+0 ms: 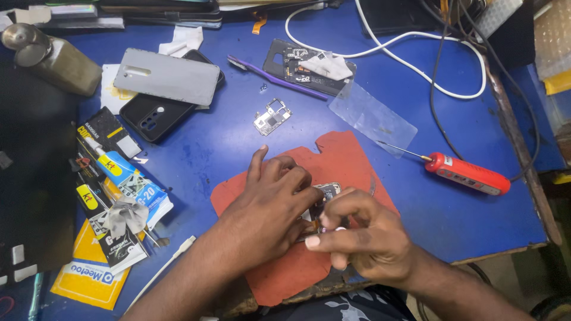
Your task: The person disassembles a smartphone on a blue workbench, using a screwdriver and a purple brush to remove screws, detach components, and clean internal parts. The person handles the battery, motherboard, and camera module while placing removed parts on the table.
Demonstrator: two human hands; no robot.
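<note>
My left hand (267, 205) presses down on a small phone part (328, 191) lying on a red-orange mat (348, 157) on the blue table. Beside it, my right hand (363, 235) pinches a small item at the part's near edge; my fingers hide what it is. Only a metallic corner of the part shows between the two hands. Both hands touch each other over the mat's centre.
A red-handled screwdriver (467, 173) lies right of the mat, a clear film (372, 117) behind it. A small metal frame (272, 116), purple toothbrush (275, 78), circuit board (309, 65), grey back cover (168, 76) on a black phone case (156, 116), glue packs (122, 196), a bottle (53, 59) and cables (428, 53) lie around.
</note>
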